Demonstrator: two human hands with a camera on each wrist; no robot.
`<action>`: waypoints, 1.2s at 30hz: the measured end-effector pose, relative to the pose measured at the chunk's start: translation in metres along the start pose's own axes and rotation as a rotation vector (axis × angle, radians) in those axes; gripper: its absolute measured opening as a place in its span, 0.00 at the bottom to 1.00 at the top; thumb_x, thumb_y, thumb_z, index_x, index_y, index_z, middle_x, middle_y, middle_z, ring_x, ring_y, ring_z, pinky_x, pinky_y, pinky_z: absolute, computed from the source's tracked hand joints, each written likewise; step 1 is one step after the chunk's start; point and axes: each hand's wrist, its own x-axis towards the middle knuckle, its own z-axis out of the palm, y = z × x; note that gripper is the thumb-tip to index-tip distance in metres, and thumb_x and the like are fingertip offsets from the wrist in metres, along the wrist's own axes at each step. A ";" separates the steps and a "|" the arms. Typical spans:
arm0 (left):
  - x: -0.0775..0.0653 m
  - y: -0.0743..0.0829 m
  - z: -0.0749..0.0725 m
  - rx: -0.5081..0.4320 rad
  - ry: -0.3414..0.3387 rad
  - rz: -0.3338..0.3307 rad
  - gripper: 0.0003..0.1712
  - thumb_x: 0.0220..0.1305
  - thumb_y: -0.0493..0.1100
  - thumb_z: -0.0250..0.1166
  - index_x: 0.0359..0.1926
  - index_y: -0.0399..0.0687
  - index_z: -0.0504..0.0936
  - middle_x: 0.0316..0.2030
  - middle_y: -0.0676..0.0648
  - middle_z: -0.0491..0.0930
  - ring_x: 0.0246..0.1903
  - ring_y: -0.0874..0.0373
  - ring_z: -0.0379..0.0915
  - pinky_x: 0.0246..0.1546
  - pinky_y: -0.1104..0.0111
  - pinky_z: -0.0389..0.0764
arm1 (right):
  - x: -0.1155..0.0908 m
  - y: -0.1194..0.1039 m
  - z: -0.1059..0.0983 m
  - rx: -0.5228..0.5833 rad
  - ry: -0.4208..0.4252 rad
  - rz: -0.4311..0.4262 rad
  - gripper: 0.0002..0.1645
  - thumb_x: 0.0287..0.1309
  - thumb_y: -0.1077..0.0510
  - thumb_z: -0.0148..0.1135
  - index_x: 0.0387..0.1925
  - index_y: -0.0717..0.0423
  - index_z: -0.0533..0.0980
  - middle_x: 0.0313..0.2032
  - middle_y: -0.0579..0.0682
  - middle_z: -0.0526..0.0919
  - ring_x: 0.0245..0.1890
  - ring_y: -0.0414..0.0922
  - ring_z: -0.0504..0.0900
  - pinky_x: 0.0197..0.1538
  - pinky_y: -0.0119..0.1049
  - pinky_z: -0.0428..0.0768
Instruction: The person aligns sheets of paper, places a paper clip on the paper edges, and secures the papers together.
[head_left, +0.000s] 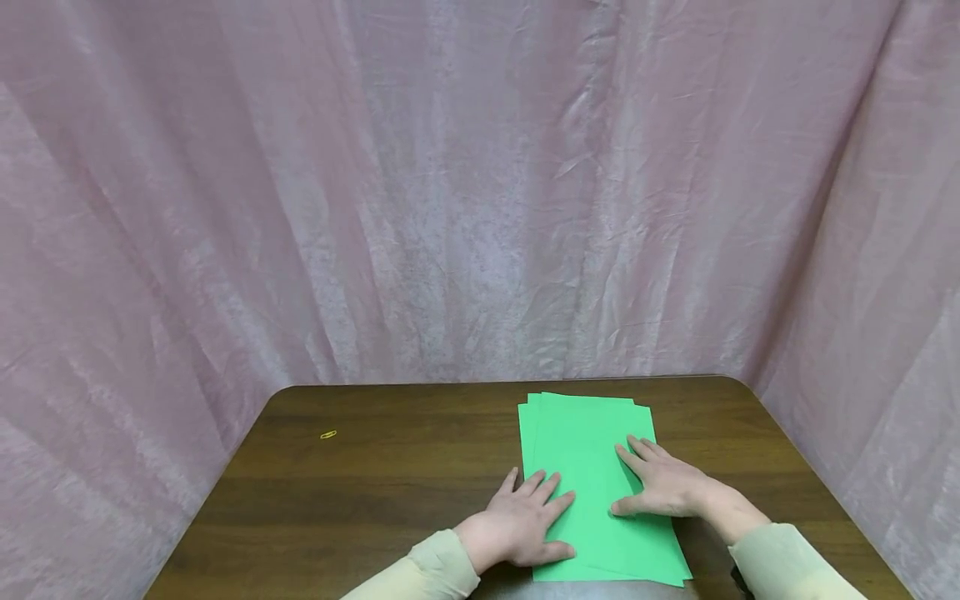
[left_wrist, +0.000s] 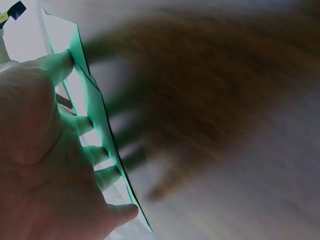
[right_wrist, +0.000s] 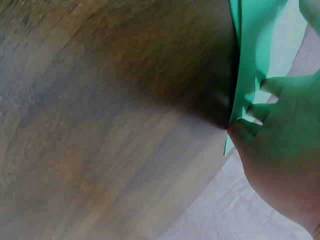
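Several bright green sheets of paper [head_left: 581,467] lie in an uneven stack on the table's right half, their edges and corners offset. Spread fingers of the left hand [head_left: 521,521] rest on the stack's lower left edge. On the right side, the right hand [head_left: 663,485] touches the top sheet, thumb apart from the other fingers. In the left wrist view, fingertips of the left hand [left_wrist: 35,130] meet the green paper [left_wrist: 102,120] along its edge. The right wrist view has the right hand [right_wrist: 285,135] against the paper's side [right_wrist: 250,55]. Neither hand curls round anything.
A yellow paper clip [head_left: 328,434] lies on the brown wooden table [head_left: 360,500], far left of the paper. Pink curtains [head_left: 480,208] hang behind the table's back edge and along its sides. The table's back corners are rounded.
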 end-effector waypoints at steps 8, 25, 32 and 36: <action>-0.011 -0.013 0.004 -0.032 0.008 0.006 0.45 0.66 0.81 0.47 0.79 0.73 0.58 0.79 0.56 0.53 0.77 0.56 0.48 0.74 0.47 0.55 | -0.001 -0.009 -0.002 0.064 -0.092 -0.064 0.72 0.43 0.29 0.78 0.79 0.59 0.55 0.79 0.64 0.46 0.78 0.67 0.44 0.68 0.70 0.59; -0.037 -0.043 0.012 -0.142 0.042 0.015 0.45 0.66 0.78 0.54 0.78 0.69 0.62 0.78 0.53 0.55 0.77 0.53 0.50 0.72 0.42 0.56 | 0.015 -0.044 0.004 -0.067 -0.089 -0.055 0.75 0.37 0.24 0.78 0.79 0.54 0.57 0.79 0.60 0.50 0.78 0.60 0.50 0.68 0.63 0.66; -0.045 -0.053 0.015 -0.198 0.038 0.007 0.45 0.65 0.77 0.57 0.78 0.68 0.63 0.78 0.52 0.56 0.77 0.51 0.50 0.72 0.40 0.55 | 0.024 -0.057 0.005 -0.102 -0.112 -0.061 0.74 0.38 0.24 0.78 0.79 0.55 0.57 0.79 0.60 0.50 0.78 0.60 0.50 0.69 0.61 0.65; -0.049 -0.059 0.015 -0.224 0.034 0.006 0.45 0.65 0.76 0.58 0.78 0.68 0.63 0.78 0.51 0.55 0.77 0.51 0.49 0.72 0.40 0.54 | 0.029 -0.062 0.006 -0.117 -0.113 -0.063 0.74 0.39 0.24 0.77 0.79 0.54 0.57 0.79 0.59 0.50 0.78 0.59 0.50 0.68 0.62 0.66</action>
